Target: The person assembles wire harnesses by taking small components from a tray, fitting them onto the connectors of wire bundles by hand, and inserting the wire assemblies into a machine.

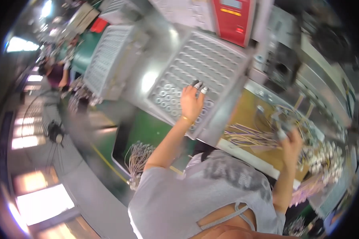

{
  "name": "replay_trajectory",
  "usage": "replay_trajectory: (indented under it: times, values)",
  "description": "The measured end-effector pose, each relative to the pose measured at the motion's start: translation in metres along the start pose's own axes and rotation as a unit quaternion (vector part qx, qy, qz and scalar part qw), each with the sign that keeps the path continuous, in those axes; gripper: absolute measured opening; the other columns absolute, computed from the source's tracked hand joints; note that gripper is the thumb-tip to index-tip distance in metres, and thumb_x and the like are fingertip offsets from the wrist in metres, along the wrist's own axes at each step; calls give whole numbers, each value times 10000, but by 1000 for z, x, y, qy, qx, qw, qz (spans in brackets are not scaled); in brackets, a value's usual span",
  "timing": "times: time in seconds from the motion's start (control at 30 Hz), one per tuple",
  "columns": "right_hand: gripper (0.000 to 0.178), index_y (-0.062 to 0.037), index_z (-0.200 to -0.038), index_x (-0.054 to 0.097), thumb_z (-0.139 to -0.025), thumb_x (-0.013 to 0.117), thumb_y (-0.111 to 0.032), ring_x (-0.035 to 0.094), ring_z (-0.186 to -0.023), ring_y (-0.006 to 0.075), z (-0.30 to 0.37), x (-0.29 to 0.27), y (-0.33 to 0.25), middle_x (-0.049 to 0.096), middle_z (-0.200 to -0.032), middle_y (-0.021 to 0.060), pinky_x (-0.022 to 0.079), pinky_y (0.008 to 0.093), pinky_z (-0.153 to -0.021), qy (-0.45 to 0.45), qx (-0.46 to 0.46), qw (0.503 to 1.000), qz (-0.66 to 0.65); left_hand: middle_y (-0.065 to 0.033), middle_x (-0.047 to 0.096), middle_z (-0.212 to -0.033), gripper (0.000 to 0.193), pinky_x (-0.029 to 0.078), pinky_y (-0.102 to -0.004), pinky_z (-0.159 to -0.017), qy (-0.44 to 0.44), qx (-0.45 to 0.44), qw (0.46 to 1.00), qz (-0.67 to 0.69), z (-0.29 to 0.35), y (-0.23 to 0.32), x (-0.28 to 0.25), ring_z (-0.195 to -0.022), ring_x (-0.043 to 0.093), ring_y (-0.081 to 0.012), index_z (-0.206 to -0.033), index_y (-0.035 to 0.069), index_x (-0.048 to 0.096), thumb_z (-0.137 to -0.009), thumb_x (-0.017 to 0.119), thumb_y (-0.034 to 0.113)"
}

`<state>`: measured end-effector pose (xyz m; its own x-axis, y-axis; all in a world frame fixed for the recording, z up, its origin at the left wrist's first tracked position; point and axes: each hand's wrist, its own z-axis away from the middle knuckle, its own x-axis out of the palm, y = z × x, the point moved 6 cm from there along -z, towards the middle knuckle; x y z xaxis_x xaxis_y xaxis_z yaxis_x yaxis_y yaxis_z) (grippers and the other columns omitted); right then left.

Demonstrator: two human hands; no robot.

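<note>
My left hand [192, 102] reaches over a grey tray [217, 51] with rows of round pockets. Its fingers are stretched out and slightly apart, with white covers on some tips and a dark patch at one. Pale ring-shaped parts [167, 97] fill the pockets on the near side, beside and under this hand. On the right, my right hand [292, 144] is closed above a yellow-brown work board [243, 113], fingertips pinched, one in a white cover. What it pinches is blurred. Next to it lies a bundle of thin wires [251, 135] in yellowish and dark colours.
A red machine panel [233, 22] stands behind the tray. A stack of similar trays [109, 59] is at the left. White-ended wire bundles lie at the right [327, 163] and in a bin [139, 157]. Another person [56, 73] is far left, near a fan [55, 131].
</note>
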<state>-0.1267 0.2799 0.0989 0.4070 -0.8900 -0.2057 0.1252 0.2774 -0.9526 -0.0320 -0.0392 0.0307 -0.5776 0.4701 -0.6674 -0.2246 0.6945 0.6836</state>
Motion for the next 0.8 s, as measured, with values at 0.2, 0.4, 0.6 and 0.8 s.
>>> replay_trajectory:
  times: [0.2,0.4,0.6,0.8]
  values:
    - [171,-36,-937,529,-794,558,-125,379,-521,7,7,-32,26,435,-672,-49,276,154,-434,11,-116,993,-29,-123,549,-1011,432,369,-420,-808,30,-48,951,-303,15,-16,-12,-913,506,-266,-976,73,604,-614,678,296]
    - [191,10,-970,575,-790,552,-49,443,-625,31,7,-15,-4,544,-763,-19,344,156,-535,35,-263,944,196,-79,592,-884,343,474,-277,-589,-69,-156,947,272,1,17,18,-707,580,-161,-1064,36,536,-739,622,103]
    - [125,-9,-817,584,-704,579,-63,438,-514,75,-1,19,-43,504,-602,9,354,223,-472,-7,-186,978,95,-27,591,-909,338,467,-214,-570,-297,-186,783,515,17,138,43,-723,553,-77,-1124,20,493,-802,580,75]
    - [72,10,-755,559,-723,590,-47,422,-555,36,-2,9,-27,517,-641,-17,341,185,-482,-15,-136,990,-20,-80,575,-987,389,471,-186,-550,-352,-155,731,564,27,171,62,-787,553,-98,-1154,-30,455,-790,581,20]
